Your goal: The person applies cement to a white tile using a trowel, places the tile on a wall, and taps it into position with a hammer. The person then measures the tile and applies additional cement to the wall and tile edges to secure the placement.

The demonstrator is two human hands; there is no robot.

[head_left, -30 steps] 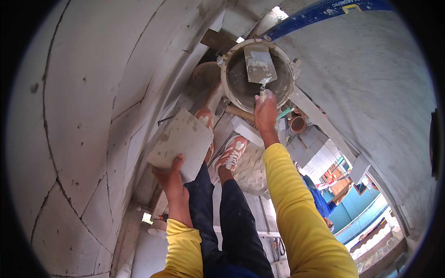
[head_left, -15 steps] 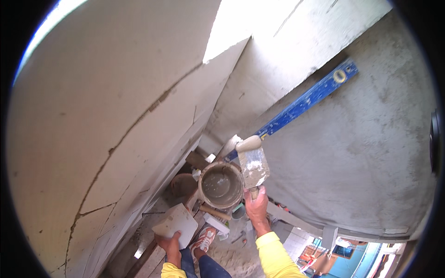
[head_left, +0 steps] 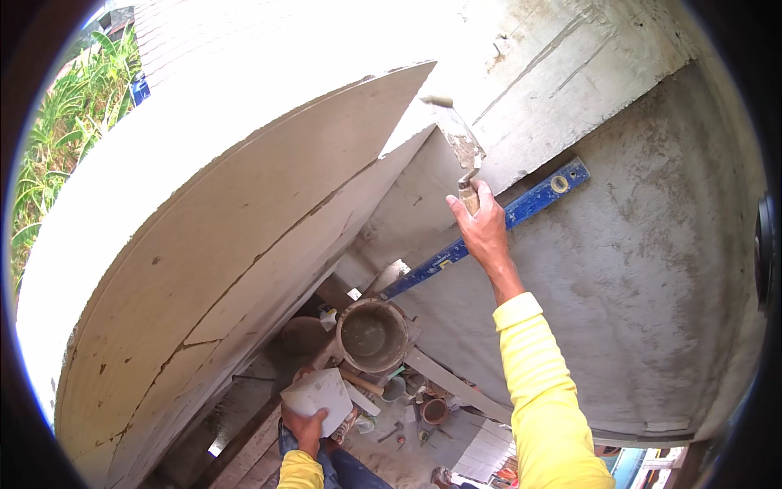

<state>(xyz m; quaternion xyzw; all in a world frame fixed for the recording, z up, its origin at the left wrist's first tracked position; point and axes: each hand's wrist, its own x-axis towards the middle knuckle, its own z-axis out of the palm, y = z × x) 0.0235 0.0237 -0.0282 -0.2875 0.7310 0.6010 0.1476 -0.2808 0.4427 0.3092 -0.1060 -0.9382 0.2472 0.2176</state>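
My right hand (head_left: 484,228) is stretched upward, wrapped around the wooden handle of a trowel (head_left: 461,140). Grey mortar (head_left: 438,102) lies along the far end of its blade, close to the notch where the light block wall (head_left: 269,212) meets the concrete. Low in the view, my left hand (head_left: 306,428) grips a pale, angular piece of block (head_left: 319,399), thumb across its face. Between the two hands, farther down, stands a round bucket (head_left: 372,334) with wet grey mortar inside.
A blue spirit level (head_left: 521,208) leans slantwise against the grey plastered wall (head_left: 635,277). Below are a wooden plank (head_left: 456,385), a small pot (head_left: 434,411) and several scattered tools. Green plants (head_left: 73,138) show beyond the wall at the far left.
My right hand has raised the mortar-laden trowel from beside the bucket to the wall's upper notch. The view has tilted upward. My left hand still holds the block piece.
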